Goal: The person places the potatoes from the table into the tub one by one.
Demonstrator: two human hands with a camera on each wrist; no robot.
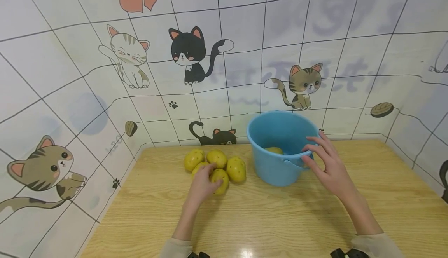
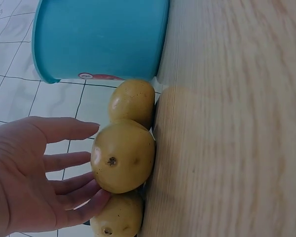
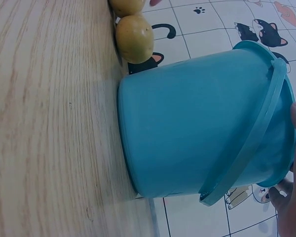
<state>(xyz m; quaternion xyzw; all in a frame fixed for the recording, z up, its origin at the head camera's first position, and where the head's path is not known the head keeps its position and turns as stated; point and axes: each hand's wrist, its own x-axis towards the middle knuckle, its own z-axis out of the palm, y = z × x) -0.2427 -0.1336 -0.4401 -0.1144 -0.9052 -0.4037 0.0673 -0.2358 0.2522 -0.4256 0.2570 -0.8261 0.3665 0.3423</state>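
Note:
Several yellow potatoes (image 1: pixel 236 169) lie in a cluster on the table, left of a light blue bucket (image 1: pixel 276 168). My left hand (image 1: pixel 203 186) reaches over the nearest potato (image 2: pixel 123 157), thumb and fingers spread at its side. In the left wrist view the fingers touch or nearly touch it, and the thumb stands off a little. With my right hand (image 1: pixel 329 166) I hold the bucket's right rim, thumb outside and fingers over the edge. Inside the bucket a potato (image 1: pixel 274 150) shows partly; the rest of the bottom is hidden by the front wall.
The wooden table (image 1: pixel 266 219) ends at a tiled wall (image 1: pixel 241 75) with cat drawings, close behind the bucket. The bucket's handle (image 3: pixel 249 143) hangs down along its outer side. A dark object (image 1: pixel 444 176) shows at the right edge.

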